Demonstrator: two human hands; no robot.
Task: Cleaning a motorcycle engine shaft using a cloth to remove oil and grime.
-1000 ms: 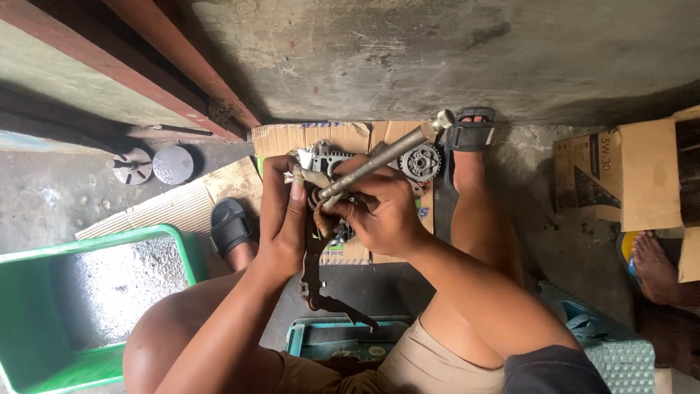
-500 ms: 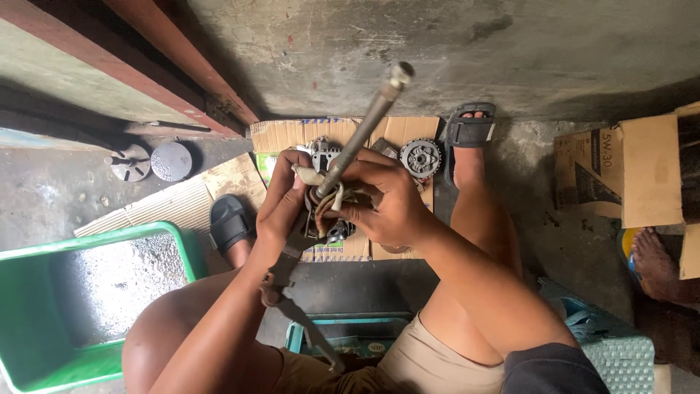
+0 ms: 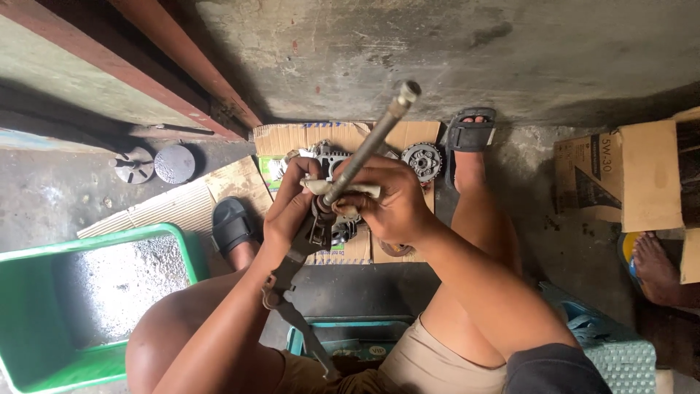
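Steel shaft [image 3: 368, 142] swung up from near-level to steep, tip now at 1 o'clock. Right hand [image 3: 390, 201] closed round its rag-wrapped base; left hand [image 3: 292, 211] clamped on the dark lever assembly [image 3: 310, 241] at 7 o'clock, above cardboard [image 3: 408, 135].

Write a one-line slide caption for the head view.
Both hands, left and right, grip a metal shaft with a linked arm above cardboard, beside a green tub.
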